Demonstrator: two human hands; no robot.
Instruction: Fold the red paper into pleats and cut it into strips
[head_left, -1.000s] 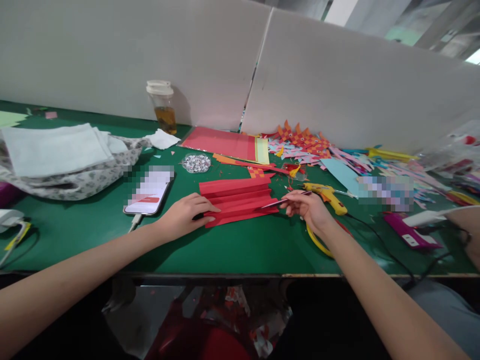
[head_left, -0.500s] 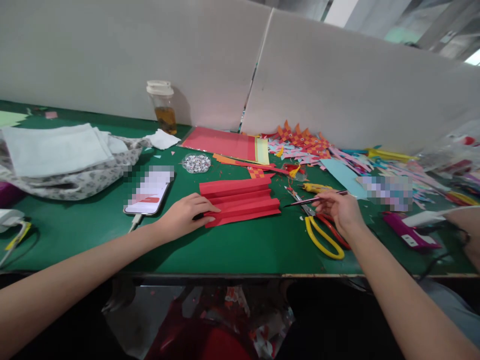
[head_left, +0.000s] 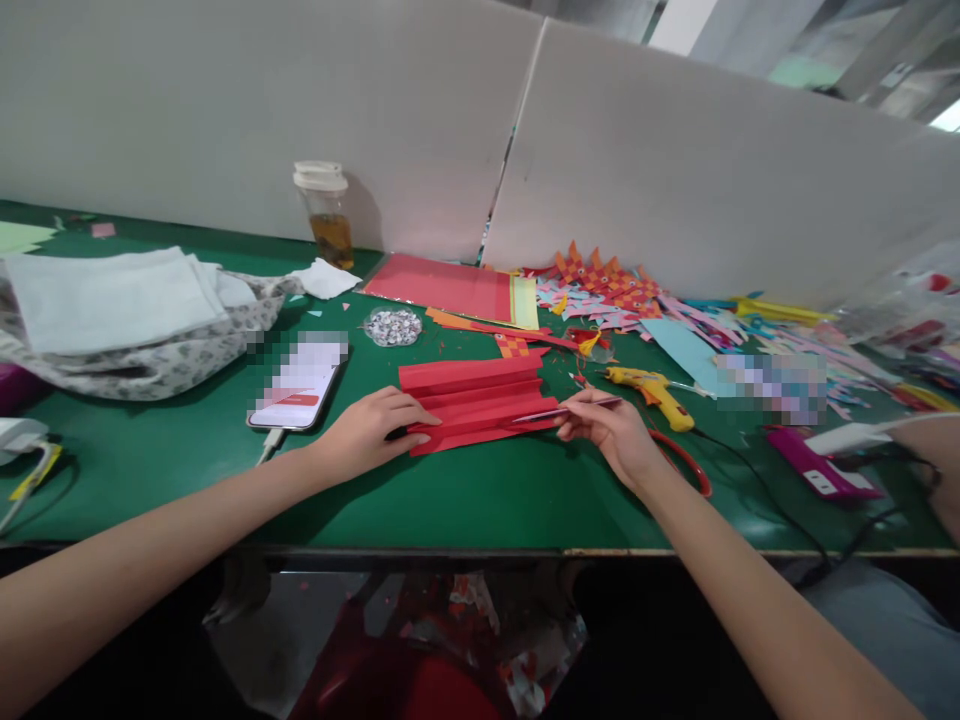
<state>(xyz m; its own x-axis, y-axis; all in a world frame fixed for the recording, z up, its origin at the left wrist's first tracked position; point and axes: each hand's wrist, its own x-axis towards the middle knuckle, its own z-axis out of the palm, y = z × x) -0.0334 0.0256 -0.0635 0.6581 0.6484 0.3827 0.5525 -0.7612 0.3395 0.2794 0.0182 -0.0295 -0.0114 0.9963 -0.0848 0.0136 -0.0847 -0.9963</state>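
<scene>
Head view: a sheet of accordion-pleated red paper (head_left: 480, 405) lies near the middle of a green surface (head_left: 450, 510), between two bare hands. The left hand (head_left: 375, 430) rests on the paper's left end, fingertips on the sheet and thumb at the near edge, presumably to stop it sliding; whether this grip pinches or merely presses, I cannot tell. The right hand (head_left: 607, 435) has its grip closed on a slender, pen-like tool (head_left: 541, 414), held low and slanted, perhaps for fine control. Its tip points left over the near pleats; contact is unclear. Just beyond that hand are a yellow glue gun (head_left: 652, 388) and the red handle loop (head_left: 690, 452) of partly hidden scissors, seemingly kept within reach. At left, a smartphone (head_left: 300, 390), cable plugged in, lies face up, likely so its screen can be seen.
</scene>
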